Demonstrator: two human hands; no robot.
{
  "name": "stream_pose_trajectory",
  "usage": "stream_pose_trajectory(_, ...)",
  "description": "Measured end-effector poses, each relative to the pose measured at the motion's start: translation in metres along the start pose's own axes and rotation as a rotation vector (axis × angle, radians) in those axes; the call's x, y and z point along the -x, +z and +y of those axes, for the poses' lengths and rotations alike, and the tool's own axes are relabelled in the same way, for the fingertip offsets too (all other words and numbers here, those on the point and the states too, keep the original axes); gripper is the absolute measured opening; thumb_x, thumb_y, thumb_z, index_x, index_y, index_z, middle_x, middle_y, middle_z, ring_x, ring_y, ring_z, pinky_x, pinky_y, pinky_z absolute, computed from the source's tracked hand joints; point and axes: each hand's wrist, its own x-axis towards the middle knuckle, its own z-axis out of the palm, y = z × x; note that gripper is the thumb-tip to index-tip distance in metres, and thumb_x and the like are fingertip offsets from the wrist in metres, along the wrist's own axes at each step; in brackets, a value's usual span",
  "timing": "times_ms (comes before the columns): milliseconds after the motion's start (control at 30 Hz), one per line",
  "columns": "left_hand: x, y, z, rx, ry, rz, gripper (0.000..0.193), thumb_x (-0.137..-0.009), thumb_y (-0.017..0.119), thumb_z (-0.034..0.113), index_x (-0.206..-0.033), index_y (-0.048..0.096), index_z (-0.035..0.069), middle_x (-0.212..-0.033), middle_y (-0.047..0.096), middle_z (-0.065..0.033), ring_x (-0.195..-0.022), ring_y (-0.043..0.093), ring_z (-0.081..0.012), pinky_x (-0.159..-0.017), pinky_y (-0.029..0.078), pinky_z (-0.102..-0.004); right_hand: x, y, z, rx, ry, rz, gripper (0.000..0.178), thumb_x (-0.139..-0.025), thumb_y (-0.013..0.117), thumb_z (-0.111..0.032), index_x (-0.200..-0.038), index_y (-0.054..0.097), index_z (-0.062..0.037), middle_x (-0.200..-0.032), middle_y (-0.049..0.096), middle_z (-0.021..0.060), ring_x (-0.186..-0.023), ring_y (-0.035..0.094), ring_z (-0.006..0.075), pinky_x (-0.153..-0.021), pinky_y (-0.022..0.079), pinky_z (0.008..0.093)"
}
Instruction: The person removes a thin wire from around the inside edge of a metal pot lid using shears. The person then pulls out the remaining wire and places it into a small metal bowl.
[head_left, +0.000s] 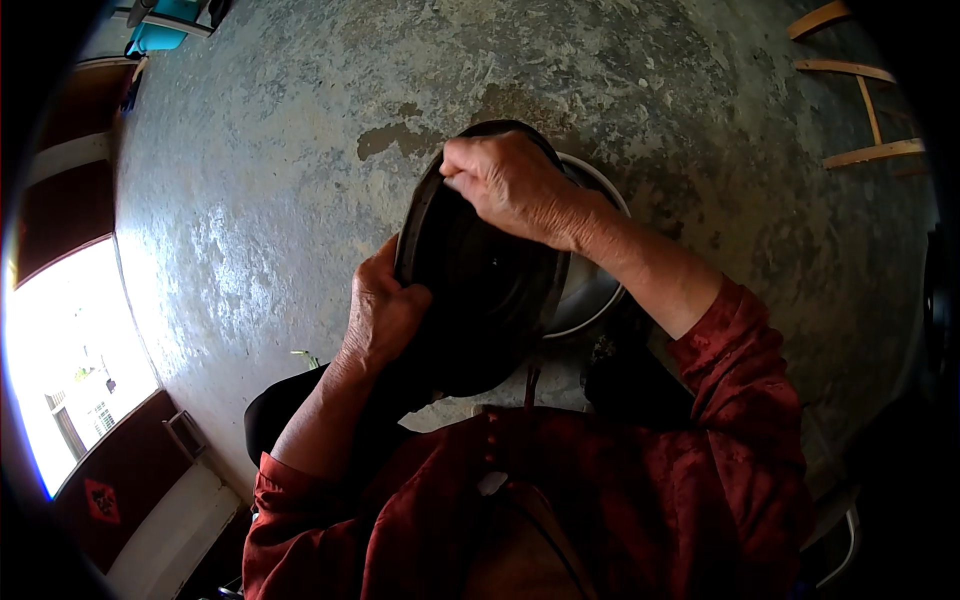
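Observation:
A dark, round, shallow pan-like thing (pixel 470 290) is tilted on its edge before me, its blackened hollow side facing me. My left hand (pixel 385 310) grips its left rim, thumb on the inner side and fingers behind. Over the upper part of the hollow, my right hand (pixel 510 185) is closed, knuckles near the upper left rim. What its fingers hold, if anything, is hidden. Behind the dark thing, partly covered by it and my right forearm, stands a pale metal basin (pixel 612 190) with a light rim.
The rough grey concrete floor (pixel 300 120) has dark damp patches near the basin. Wooden furniture bars (pixel 870 152) are at the far right, a turquoise thing (pixel 165 30) at the far left. A bright doorway (pixel 80 370) opens on the left.

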Motion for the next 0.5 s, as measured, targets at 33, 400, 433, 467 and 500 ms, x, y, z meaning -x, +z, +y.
stream_pose_trajectory(33, 0.001, -0.001, 0.000, -0.002, -0.002, 0.002, 0.053, -0.068, 0.054, -0.001, -0.121, 0.057, -0.006, -0.102, 0.070, -0.0174, -0.093, 0.067, -0.0222, -0.085, 0.052, -0.0342, -0.002, -0.005, 0.014, -0.061, 0.023, 0.043, 0.007, -0.087, 0.060, -0.008, -0.086, 0.061, -0.0015, -0.075, 0.066, 0.0191, -0.075, 0.067, 0.0366, -0.069, 0.052, 0.0446)
stream_pose_trajectory(400, -0.005, -0.007, -0.002, -0.032, -0.073, -0.028, 0.048, -0.068, 0.054, -0.003, -0.116, 0.060, -0.004, -0.096, 0.070, -0.0114, -0.089, 0.065, -0.0168, -0.080, 0.053, -0.0318, 0.009, 0.024, -0.028, 0.108, -0.182, 0.003, 0.006, -0.082, 0.058, -0.001, -0.087, 0.060, -0.0003, -0.077, 0.064, 0.0158, -0.069, 0.067, 0.0320, -0.062, 0.054, 0.0409)
stream_pose_trajectory(433, -0.005, -0.008, -0.002, -0.032, -0.070, -0.033, 0.048, -0.068, 0.054, -0.003, -0.116, 0.060, -0.004, -0.096, 0.070, -0.0114, -0.089, 0.065, -0.0168, -0.080, 0.053, -0.0318, 0.016, 0.028, -0.037, 0.100, -0.247, 0.031, 0.002, -0.085, 0.059, -0.002, -0.087, 0.058, -0.0010, -0.072, 0.061, 0.0137, -0.063, 0.065, 0.0296, -0.056, 0.053, 0.0386)
stream_pose_trajectory(467, -0.004, -0.009, -0.003, -0.045, -0.057, -0.023, 0.047, -0.068, 0.054, -0.003, -0.115, 0.060, -0.003, -0.095, 0.070, -0.0106, -0.088, 0.065, -0.0165, -0.079, 0.053, -0.0316, 0.017, 0.029, -0.038, 0.119, -0.260, 0.046, 0.002, -0.084, 0.059, -0.001, -0.086, 0.058, -0.0015, -0.072, 0.061, 0.0140, -0.065, 0.065, 0.0299, -0.056, 0.053, 0.0389)
stream_pose_trajectory(500, -0.003, -0.010, -0.003, -0.057, -0.045, -0.013, 0.046, -0.068, 0.054, -0.003, -0.114, 0.061, -0.003, -0.094, 0.069, -0.0098, -0.088, 0.065, -0.0161, -0.079, 0.053, -0.0314, 0.016, 0.027, -0.034, 0.122, -0.257, 0.049, 0.002, -0.084, 0.059, -0.001, -0.086, 0.058, -0.0015, -0.072, 0.061, 0.0140, -0.065, 0.065, 0.0299, -0.056, 0.053, 0.0389)
